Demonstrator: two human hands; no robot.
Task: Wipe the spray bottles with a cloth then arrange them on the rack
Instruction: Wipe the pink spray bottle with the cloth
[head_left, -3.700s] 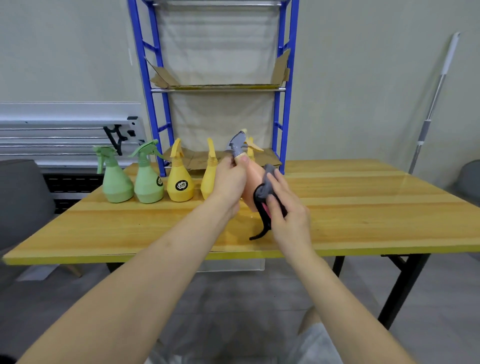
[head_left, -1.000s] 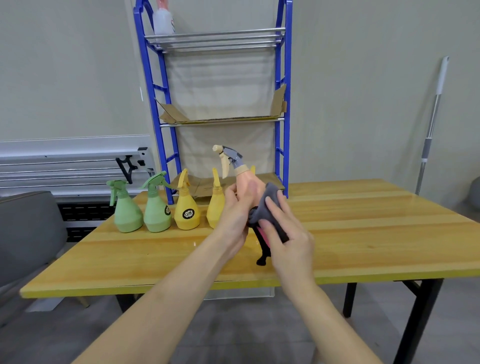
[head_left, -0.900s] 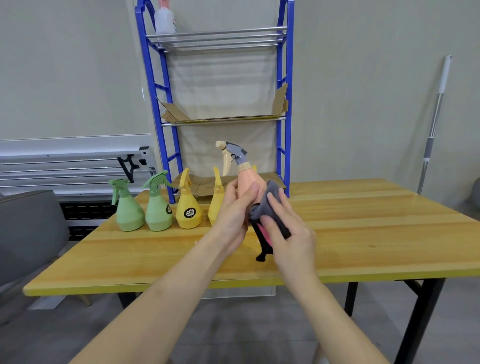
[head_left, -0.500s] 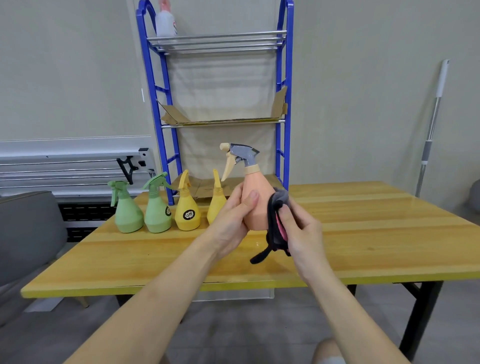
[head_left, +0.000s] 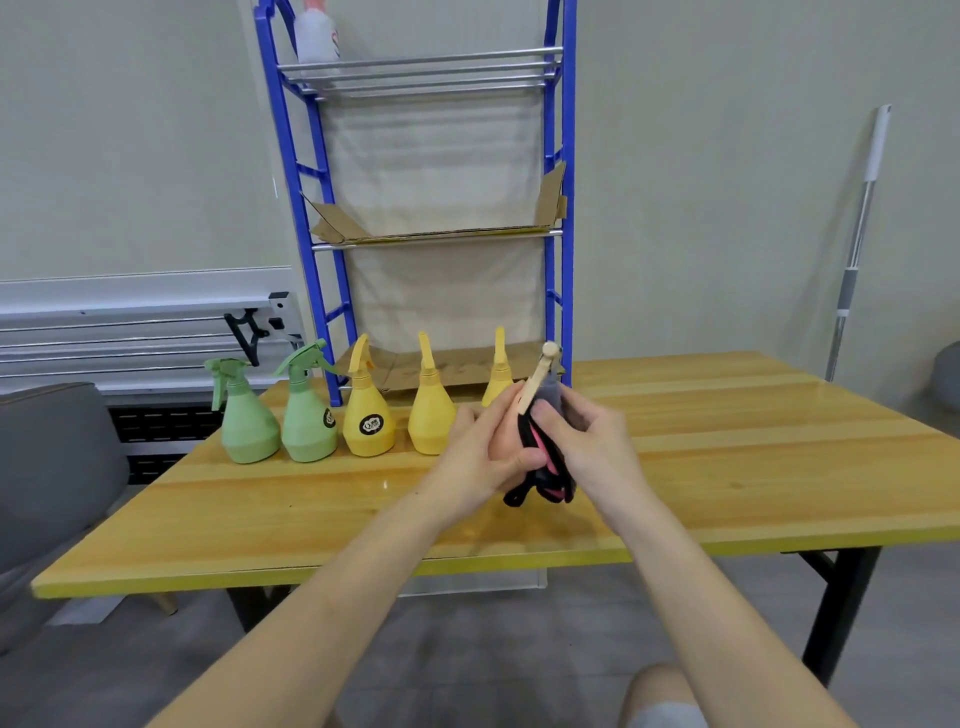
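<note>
My left hand (head_left: 480, 457) grips a peach spray bottle (head_left: 506, 434) above the wooden table (head_left: 727, 457), tilted with its trigger head (head_left: 543, 371) toward me. My right hand (head_left: 589, 441) presses a grey and black cloth with pink trim (head_left: 543, 467) against the bottle's right side. Behind them stand two green bottles (head_left: 247, 415) (head_left: 306, 413) and three yellow ones (head_left: 366, 410) (head_left: 430, 410) (head_left: 498, 379) in a row. The blue rack (head_left: 563, 208) rises at the table's back, with a white bottle (head_left: 314, 31) on its top shelf.
Flattened cardboard (head_left: 441, 234) lines the rack's middle and lower shelves. A mop handle (head_left: 857, 234) leans on the wall at right. A grey chair (head_left: 52, 457) sits left of the table. White metal rails (head_left: 130, 322) run along the left wall.
The peach bottle has dropped lower and tilted, its trigger head now turned toward me. My right hand with the cloth slid up over the bottle's neck and side.
</note>
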